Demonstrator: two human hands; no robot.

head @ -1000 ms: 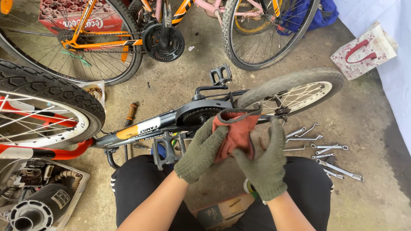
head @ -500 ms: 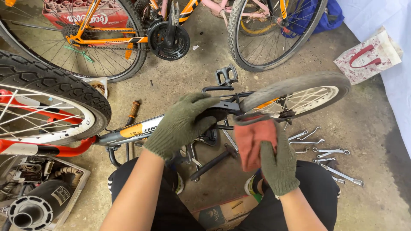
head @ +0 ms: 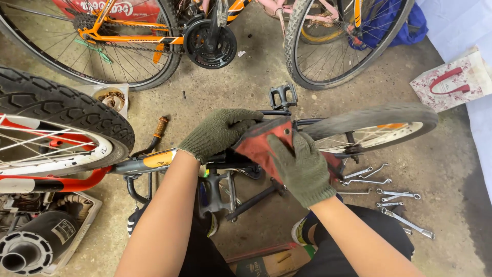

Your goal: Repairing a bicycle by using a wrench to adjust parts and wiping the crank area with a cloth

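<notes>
1. gripping the frame of the small bike [head: 154, 160], which lies on its side across the concrete floor [head: 246, 77], the left hand [head: 218, 132] has its gloved fingers curled shut round the metal near the crank.
2. right hand [head: 302, 166] presses a red rag [head: 259, 143] flat against the same spot, fingers spread wide over the cloth.
3. rag: judged soft, light, easily bunched; best pinched by a fold.
4. bike: judged stiff and fairly heavy; best held by the frame tube.
5. wrenches [head: 394, 197] lie beside the rear wheel [head: 369, 125].
</notes>
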